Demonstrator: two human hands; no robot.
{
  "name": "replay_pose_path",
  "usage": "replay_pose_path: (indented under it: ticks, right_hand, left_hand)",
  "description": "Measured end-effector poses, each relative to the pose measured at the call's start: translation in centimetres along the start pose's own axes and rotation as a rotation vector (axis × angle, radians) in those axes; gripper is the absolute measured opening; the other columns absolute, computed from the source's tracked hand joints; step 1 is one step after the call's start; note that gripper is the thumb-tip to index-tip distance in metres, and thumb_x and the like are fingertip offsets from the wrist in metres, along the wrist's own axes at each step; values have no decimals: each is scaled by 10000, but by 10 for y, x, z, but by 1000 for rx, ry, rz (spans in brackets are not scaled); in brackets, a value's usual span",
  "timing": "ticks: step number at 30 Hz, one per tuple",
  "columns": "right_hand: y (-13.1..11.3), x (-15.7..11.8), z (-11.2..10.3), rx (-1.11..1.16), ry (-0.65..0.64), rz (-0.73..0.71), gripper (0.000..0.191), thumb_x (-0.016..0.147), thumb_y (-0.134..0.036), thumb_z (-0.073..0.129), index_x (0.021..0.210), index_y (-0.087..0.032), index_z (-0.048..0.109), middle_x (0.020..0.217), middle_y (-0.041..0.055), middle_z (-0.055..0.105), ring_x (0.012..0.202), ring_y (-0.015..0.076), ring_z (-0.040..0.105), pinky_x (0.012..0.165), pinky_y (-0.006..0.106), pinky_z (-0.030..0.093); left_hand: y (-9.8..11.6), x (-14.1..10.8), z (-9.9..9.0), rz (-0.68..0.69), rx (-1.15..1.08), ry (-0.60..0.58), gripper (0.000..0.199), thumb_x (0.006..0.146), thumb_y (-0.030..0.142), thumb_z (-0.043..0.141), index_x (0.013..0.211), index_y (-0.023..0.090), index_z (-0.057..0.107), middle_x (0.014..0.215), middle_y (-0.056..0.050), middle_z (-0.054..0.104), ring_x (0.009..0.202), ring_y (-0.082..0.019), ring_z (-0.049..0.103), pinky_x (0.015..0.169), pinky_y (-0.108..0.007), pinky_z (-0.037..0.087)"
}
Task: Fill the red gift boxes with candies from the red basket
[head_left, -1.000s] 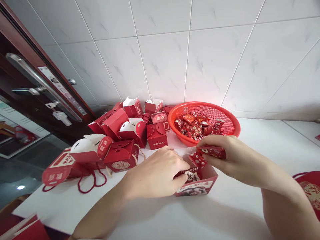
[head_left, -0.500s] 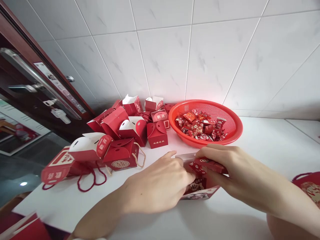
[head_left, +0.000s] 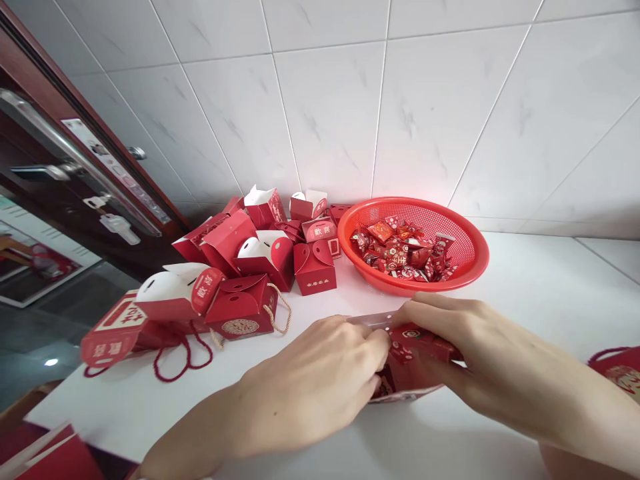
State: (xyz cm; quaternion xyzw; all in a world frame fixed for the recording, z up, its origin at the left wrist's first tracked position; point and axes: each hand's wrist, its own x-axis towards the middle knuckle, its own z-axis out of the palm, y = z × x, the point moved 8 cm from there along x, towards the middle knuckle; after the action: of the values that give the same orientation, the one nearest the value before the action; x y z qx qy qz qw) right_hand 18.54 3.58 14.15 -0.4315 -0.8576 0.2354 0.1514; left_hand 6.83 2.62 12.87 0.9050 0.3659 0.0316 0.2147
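My left hand (head_left: 315, 380) reaches into an open red gift box (head_left: 417, 377) in front of me, its fingers curled and partly hidden behind the box's near side. Whatever those fingers pinch cannot be made out. Over the box's right side, my right hand (head_left: 465, 340) grips a red candy packet (head_left: 417, 337) between thumb and fingers. More red-wrapped candy shows inside the box, beneath the packet. Just behind the box stands a red plastic basket (head_left: 465, 267) of wrapped candies (head_left: 400, 253).
Several red gift boxes (head_left: 315, 270), some open and some with cord handles, crowd the left of the white table (head_left: 280, 440). Another red box (head_left: 623, 373) is at the right edge. A tiled wall (head_left: 330, 120) rises behind; a dark door (head_left: 45, 133) with keys is at left.
My left hand has moved slightly, its fingers curling more over the box opening. The packet in my right hand has tilted a little and sits lower over the box.
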Motion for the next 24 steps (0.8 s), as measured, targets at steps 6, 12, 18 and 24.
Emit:
replay_pose_path:
  ticks: [6,12,18,24]
  right_hand:
    - [10,9,-6,249,-67,-2,124,905,-172,608,961,-230,702,844,22,726,695,160,636,592,257,484]
    - [28,21,-19,393,-108,-14,174,924,-295,641,1049,-209,727,863,21,725,716,158,624,610,265,498]
    - [36,25,-34,438,-163,-61,256,913,-372,687,1066,-174,742,897,40,727,799,172,662,675,282,529]
    - [44,29,-37,456,-217,-150,319,900,-349,717,1158,-162,732,1103,95,757,992,216,707,830,335,578]
  left_hand:
    - [-23,12,-7,-218,-157,68,177,892,324,666,1026,236,590,952,-19,733,896,-249,708,653,-299,466]
    - [-30,23,-9,-143,-351,176,200,929,240,633,1127,242,656,952,25,771,832,-165,710,684,-260,481]
    - [-20,21,-19,-41,-269,240,225,969,206,545,1052,230,753,941,-3,780,848,-186,715,767,-283,533]
    - [-20,18,-24,-38,-172,300,281,992,212,507,1096,261,763,971,-23,769,957,-229,702,850,-340,550]
